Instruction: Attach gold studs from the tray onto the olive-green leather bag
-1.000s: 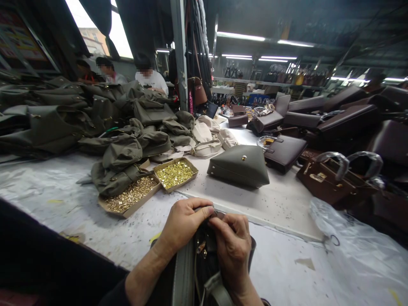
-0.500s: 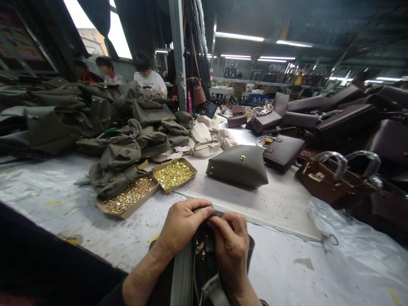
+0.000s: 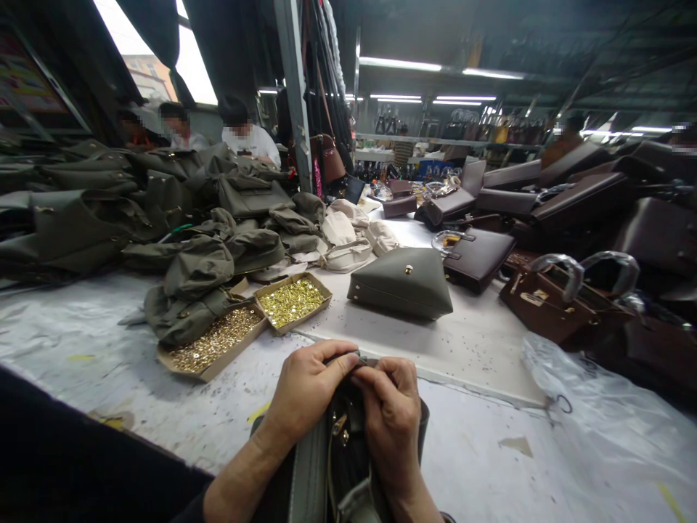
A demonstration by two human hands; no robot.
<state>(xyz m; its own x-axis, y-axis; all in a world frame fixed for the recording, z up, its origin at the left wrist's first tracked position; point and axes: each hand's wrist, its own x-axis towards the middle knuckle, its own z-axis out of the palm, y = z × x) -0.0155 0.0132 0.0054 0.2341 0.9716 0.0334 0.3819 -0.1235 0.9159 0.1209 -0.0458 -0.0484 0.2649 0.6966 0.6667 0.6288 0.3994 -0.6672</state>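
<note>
A dark olive handbag (image 3: 309, 472) stands close in front of me at the bottom of the view, its top gaping and a zipper with a gold pull (image 3: 339, 424) showing inside. My left hand (image 3: 313, 385) pinches the bag's far top edge between thumb and fingers. Right beside it, my right hand (image 3: 393, 407) is closed on the same edge, fingertips nearly meeting the left thumb. Whatever small part may lie between the fingertips is hidden. Beyond the hands, another olive handbag (image 3: 400, 283) lies on the table with a metal stud on its upward face.
Two cardboard trays, one of gold ring-like pieces (image 3: 218, 341) and one of shiny yellow pieces (image 3: 291, 301), sit left of centre. Olive bags (image 3: 70, 225) pile up at left, brown handbags (image 3: 566, 298) at right. Clear plastic (image 3: 610, 407) covers the right front. Several people sit behind.
Both hands keep their hold on the bag's edge, with only slight finger movement. The whole view has shifted a little, so things appear slightly farther left.
</note>
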